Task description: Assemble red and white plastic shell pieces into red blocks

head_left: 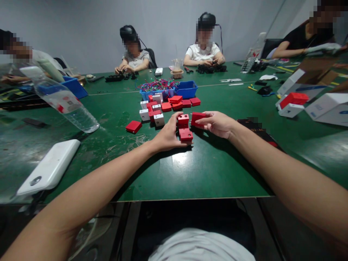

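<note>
My left hand [169, 135] is curled around the left side of red boxy pieces [186, 135], with its thumb low in front and fingers behind. The pieces form a stepped shape with small dark holes on their faces. Just to the right, my right hand [219, 124] pinches a flat red block [198, 116] between thumb and fingers, a small gap away from the stepped pieces. Beyond my left hand stand several white blocks [158, 120] and red blocks [176, 99] in a loose cluster. A single red block [133, 127] lies off to the left.
Behind the cluster are blue bins [187, 90], one heaped with coloured wires [160, 84]. On the left are a tilted water bottle [65, 103] and a white power bank-like device [50, 166]. A dark phone [257, 130] lies beside my right forearm, white boxes [330, 108] farther right. Several people sit around.
</note>
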`<state>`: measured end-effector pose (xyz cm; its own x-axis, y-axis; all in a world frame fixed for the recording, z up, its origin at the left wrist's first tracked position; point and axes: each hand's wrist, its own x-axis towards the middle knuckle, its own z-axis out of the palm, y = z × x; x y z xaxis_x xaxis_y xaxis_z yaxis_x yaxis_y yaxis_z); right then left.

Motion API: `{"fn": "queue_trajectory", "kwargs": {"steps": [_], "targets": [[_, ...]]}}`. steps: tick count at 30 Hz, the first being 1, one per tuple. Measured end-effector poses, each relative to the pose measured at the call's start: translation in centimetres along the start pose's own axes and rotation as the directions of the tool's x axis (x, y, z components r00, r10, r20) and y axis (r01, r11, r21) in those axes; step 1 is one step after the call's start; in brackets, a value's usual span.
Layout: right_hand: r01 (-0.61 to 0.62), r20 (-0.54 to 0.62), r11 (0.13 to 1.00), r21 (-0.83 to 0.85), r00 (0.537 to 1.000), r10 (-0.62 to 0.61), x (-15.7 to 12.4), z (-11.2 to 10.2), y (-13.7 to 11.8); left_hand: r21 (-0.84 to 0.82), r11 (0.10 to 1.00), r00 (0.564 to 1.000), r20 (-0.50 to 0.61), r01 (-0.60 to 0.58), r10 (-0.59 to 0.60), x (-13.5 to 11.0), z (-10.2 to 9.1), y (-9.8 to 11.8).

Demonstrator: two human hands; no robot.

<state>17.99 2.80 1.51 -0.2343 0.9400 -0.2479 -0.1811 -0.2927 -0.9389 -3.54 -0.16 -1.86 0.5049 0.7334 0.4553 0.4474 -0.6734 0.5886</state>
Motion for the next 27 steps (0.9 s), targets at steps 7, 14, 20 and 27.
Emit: {"fn": "queue_trajectory", "kwargs": {"steps": [7,14,20,27], "targets": [[0.04,-0.029,0.999,-0.03,0.999,-0.041,-0.14,0.4,-0.07,0.0,1.0,1.0,0.0,-0.004,0.004,-0.01,0.04,-0.04],[0.026,-0.007,0.999,-0.025,1.0,-0.026,-0.28,0.43,-0.06,-0.012,1.0,1.0,0.0,0.002,-0.002,-0.09,-0.06,0.09],[-0.011,0.0,1.0,-0.002,1.0,0.011,-0.59,0.65,-0.48,-0.007,1.0,1.0,-0.008,-0.007,0.007,-0.05,-0.03,0.12],[-0.024,0.033,1.0,-0.017,0.999,0.024,-0.86,0.97,-0.62,-0.004,1.0,1.0,-0.004,-0.001,0.001,-0.03,-0.04,0.17]]}}
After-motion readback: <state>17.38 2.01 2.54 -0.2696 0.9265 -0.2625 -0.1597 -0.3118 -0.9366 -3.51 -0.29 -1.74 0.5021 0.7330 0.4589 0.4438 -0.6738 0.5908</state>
